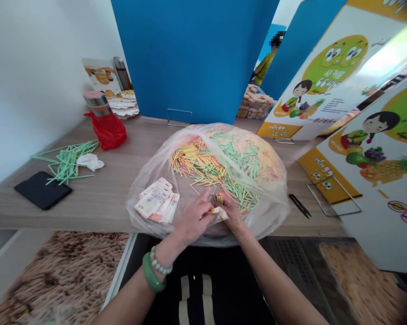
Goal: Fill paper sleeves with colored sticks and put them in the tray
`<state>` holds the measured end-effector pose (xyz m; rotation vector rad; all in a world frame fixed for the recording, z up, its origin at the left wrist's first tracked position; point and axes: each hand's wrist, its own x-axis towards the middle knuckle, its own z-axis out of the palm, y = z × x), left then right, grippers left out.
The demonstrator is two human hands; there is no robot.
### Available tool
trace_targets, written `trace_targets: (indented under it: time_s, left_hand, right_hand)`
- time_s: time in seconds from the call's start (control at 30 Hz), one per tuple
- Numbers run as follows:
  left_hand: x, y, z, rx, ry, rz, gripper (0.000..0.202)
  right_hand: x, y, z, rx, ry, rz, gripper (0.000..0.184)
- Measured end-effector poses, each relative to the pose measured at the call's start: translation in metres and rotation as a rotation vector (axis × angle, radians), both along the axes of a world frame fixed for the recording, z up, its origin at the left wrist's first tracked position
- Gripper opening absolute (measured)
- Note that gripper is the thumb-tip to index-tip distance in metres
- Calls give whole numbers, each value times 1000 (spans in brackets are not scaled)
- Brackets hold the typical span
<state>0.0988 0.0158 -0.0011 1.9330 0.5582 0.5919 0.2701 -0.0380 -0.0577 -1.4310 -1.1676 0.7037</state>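
Observation:
Both hands meet over a large clear plastic bag (145, 180) laid open on the table. My right hand (232, 214) is closed around a small bunch of short coloured sticks (219, 197). A small printed paper packet (221, 213) sits just below the bunch, between the hands. My left hand (194, 219), with a jade bangle and a bead bracelet at the wrist, has its index finger stretched out and its other fingers curled at the packet's edge. Beyond the hands lies a heap of yellow, green and orange sticks (206, 164). Printed packets (158, 203) are fanned out at the left.
A black phone (43, 189), longer green sticks (66, 160), a crumpled tissue (90, 161) and a flask in a red bag (107, 128) are at left. Black tweezers (300, 206) and printed boards (366, 167) stand right. A blue panel (193, 58) rises behind; another person (266, 65) is beyond.

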Motion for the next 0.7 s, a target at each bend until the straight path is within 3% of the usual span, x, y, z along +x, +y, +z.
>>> trace_targets:
  time_s: [0.17,0.3,0.43,0.57,0.7]
  left_hand:
    - [29,-1,0,-11,5,-86,8]
    - [15,0,-5,-162,19,116,9]
    - [-2,1,-11,-296,79,315,21]
    - [-9,0,-17,-316,79,378,25]
    - [-11,1,-20,-420,62,334,31]
  right_hand:
    - [-2,-3,7,30,-146,-30,18]
    - [0,-1,12,-17,-177,-10,18]
    - [0,1,4,-28,-182,-11,16]
    - [-1,-2,0,-47,-140,-65,21]
    - [-2,-8,17,11,77,-135,9]
